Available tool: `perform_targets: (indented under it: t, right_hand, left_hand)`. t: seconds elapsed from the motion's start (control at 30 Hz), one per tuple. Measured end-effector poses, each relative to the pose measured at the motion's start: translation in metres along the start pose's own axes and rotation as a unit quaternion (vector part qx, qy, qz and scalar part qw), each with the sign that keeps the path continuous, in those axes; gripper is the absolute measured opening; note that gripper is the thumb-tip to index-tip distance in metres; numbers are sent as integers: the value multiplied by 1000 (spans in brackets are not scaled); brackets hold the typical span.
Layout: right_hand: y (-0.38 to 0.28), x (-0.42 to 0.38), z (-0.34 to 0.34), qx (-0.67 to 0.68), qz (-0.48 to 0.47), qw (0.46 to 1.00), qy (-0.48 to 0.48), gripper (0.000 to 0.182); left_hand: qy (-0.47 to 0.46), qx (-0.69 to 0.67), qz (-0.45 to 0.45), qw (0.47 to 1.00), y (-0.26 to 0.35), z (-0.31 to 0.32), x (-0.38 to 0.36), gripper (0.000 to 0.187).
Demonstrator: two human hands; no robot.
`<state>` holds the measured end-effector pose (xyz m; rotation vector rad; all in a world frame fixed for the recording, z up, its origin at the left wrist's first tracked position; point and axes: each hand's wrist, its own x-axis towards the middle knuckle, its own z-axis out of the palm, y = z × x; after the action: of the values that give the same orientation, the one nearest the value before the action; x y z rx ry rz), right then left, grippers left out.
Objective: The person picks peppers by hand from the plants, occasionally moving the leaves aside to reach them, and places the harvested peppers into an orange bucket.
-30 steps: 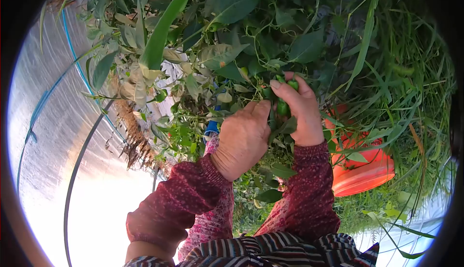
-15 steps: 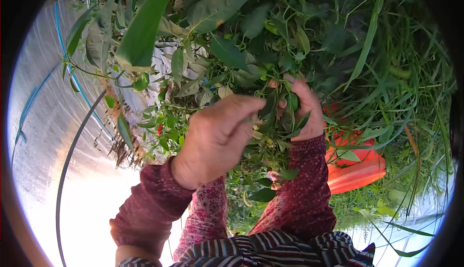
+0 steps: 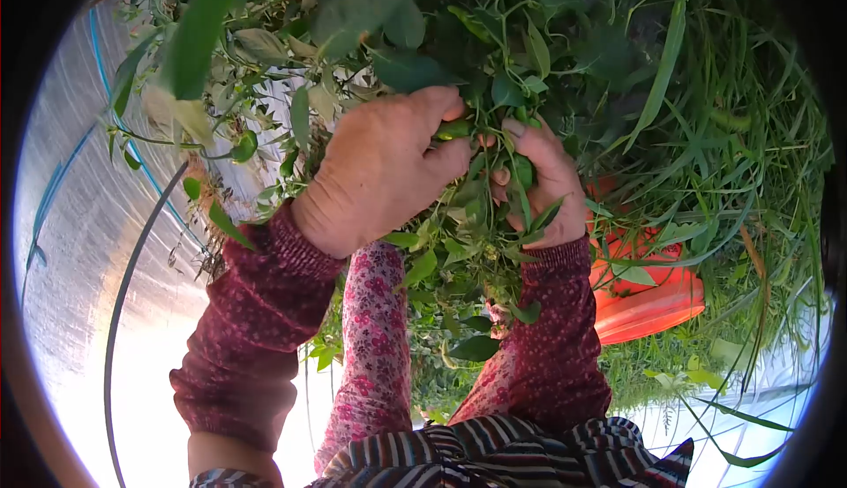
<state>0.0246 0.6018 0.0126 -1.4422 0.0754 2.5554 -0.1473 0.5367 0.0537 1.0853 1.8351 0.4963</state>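
Observation:
My left hand is closed, with the thumb and forefinger pinching a green pepper among the stems of the pepper plant. Close by on the right, my right hand is curled around another green pepper and some leafy stems. Part of that pepper is covered by leaves and fingers. A further small green pepper shows at the right fingertips. Another green pepper hangs on a stem to the left, apart from both hands.
An orange-red bucket lies tilted in the grass to the right, with peppers visible at its mouth. Long grass fills the right side. On the left are plastic sheeting, a blue string and a thin dark hose.
My left hand has moved up into the foliage and now pinches a green pepper. My right hand stays almost in place, around its pepper and stems.

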Motion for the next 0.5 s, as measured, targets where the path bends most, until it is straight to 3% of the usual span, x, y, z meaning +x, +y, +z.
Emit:
perform_targets:
  t: [0.07,0.13,0.2,0.33,0.47,0.5]
  right_hand:
    - [2,1,3,-6,-17,1000,-13,36]
    - [4,3,5,-15,-23,1000,12,36]
    - [4,7,5,-10,-10,999,-51,36]
    - [7,7,5,-40,-45,997,-45,34]
    - [14,9,-9,16,-52,997,-56,29]
    - [16,8,-7,39,-78,995,-49,27]
  left_hand:
    - [1,-7,4,1000,2,-5,0,22]
    - [-141,-40,-78,986,11,-18,5,18]
    - [-138,-69,-76,985,21,-20,2,16]
    - [-161,-134,-54,976,31,-22,-11,13]
    - [-168,-151,-40,973,22,-33,-25,11]
    - [-132,-248,-68,957,5,-37,-26,11]
